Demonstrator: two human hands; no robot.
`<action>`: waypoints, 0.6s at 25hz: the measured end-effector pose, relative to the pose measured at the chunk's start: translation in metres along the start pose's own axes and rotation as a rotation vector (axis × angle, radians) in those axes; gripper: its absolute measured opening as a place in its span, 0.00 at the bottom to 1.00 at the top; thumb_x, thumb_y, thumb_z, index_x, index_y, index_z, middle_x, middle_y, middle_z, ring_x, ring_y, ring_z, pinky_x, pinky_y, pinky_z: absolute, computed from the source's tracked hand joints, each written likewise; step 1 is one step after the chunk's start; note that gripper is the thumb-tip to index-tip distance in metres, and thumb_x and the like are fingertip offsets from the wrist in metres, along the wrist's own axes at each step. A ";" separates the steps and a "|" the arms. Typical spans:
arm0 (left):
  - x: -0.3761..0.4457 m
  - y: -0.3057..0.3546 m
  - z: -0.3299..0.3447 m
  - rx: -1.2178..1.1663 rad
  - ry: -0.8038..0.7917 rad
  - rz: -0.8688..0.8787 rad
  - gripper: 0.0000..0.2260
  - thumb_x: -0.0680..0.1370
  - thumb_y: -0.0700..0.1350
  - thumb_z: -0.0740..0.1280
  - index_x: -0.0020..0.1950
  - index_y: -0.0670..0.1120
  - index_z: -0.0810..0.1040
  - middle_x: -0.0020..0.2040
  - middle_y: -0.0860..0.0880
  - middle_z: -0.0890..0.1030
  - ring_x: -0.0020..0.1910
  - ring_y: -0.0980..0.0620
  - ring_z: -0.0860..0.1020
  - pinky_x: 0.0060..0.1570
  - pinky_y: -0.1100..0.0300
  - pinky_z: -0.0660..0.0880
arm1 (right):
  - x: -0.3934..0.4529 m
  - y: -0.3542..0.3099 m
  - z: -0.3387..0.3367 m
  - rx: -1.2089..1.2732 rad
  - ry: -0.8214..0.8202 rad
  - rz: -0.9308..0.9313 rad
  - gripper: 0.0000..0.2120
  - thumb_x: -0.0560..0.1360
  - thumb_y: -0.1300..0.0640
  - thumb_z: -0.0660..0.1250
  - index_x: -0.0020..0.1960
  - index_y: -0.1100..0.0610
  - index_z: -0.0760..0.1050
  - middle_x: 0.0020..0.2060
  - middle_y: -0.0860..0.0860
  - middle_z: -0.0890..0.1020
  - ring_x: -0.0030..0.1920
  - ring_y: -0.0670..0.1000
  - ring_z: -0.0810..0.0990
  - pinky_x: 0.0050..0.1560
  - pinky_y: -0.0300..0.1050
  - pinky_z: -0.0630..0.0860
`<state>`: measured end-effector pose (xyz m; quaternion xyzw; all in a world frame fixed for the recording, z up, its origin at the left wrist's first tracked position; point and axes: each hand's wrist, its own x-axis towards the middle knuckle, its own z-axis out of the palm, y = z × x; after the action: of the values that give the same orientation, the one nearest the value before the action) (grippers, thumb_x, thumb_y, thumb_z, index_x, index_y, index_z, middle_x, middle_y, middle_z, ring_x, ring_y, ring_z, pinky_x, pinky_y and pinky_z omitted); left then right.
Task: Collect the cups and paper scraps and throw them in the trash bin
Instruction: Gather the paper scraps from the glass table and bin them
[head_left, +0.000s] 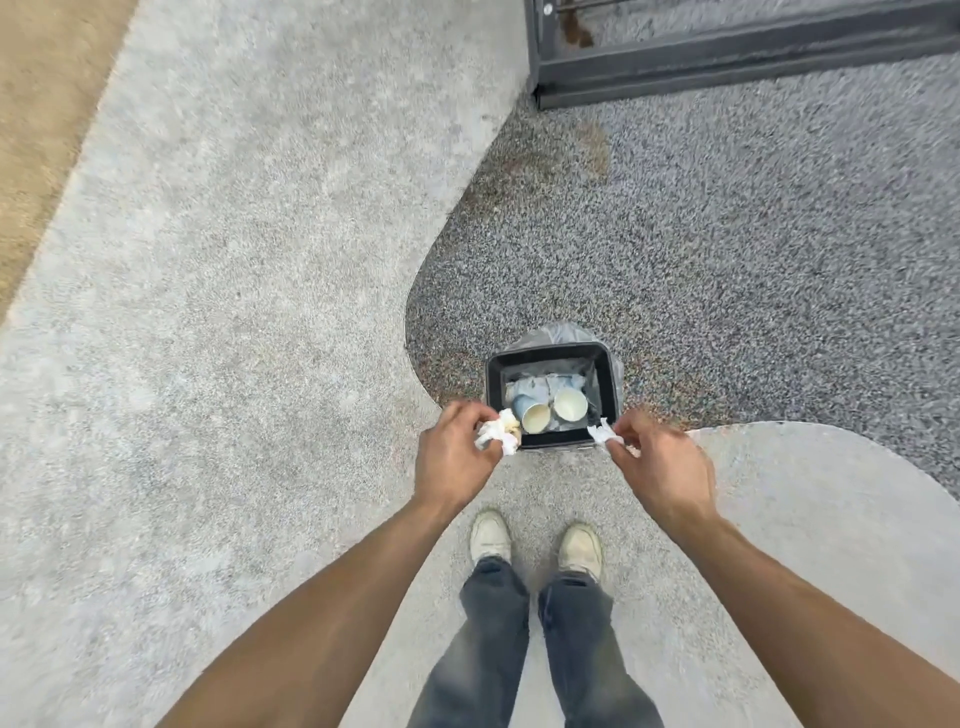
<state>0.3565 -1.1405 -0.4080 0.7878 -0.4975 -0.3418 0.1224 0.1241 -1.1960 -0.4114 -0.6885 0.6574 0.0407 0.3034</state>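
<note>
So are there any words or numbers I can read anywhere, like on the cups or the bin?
None can be read.
Two paper cups in the trash bin: only their plain insides show.
Paper scraps in the left hand and the right hand: white and crumpled, no print visible.
Bin, shoes and ground: no label or sign visible.

Crumpled white paper scraps (497, 436) held in left grip; thinner torn paper scrap (602, 432) pinched in right grip. Between grips: matt black plastic bin (608, 364), glossy grey plastic liner (558, 332), smooth paper cups (550, 410) inside. Rough speckled pebble floor (727, 260) beyond grips.
</note>
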 end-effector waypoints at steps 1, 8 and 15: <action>0.015 -0.009 0.016 0.009 -0.018 -0.010 0.14 0.72 0.44 0.73 0.56 0.51 0.78 0.53 0.54 0.77 0.43 0.55 0.78 0.52 0.57 0.77 | 0.014 0.005 0.015 -0.019 -0.017 0.013 0.09 0.76 0.47 0.67 0.55 0.43 0.73 0.42 0.45 0.82 0.31 0.43 0.75 0.25 0.31 0.59; 0.125 -0.062 0.122 0.134 -0.059 -0.080 0.12 0.74 0.48 0.72 0.56 0.52 0.76 0.52 0.52 0.78 0.52 0.49 0.77 0.58 0.47 0.74 | 0.128 0.022 0.113 -0.130 0.010 -0.005 0.07 0.75 0.49 0.69 0.51 0.49 0.77 0.32 0.47 0.77 0.29 0.50 0.76 0.26 0.34 0.62; 0.192 -0.075 0.168 0.317 -0.042 0.035 0.17 0.74 0.50 0.70 0.61 0.53 0.73 0.56 0.49 0.77 0.58 0.47 0.73 0.58 0.50 0.70 | 0.198 0.019 0.157 -0.273 0.035 -0.060 0.11 0.76 0.51 0.66 0.56 0.52 0.74 0.45 0.54 0.82 0.43 0.57 0.81 0.34 0.43 0.66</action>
<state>0.3504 -1.2463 -0.6519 0.7811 -0.5614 -0.2732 -0.0080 0.1862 -1.2949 -0.6363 -0.7433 0.6301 0.1085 0.1966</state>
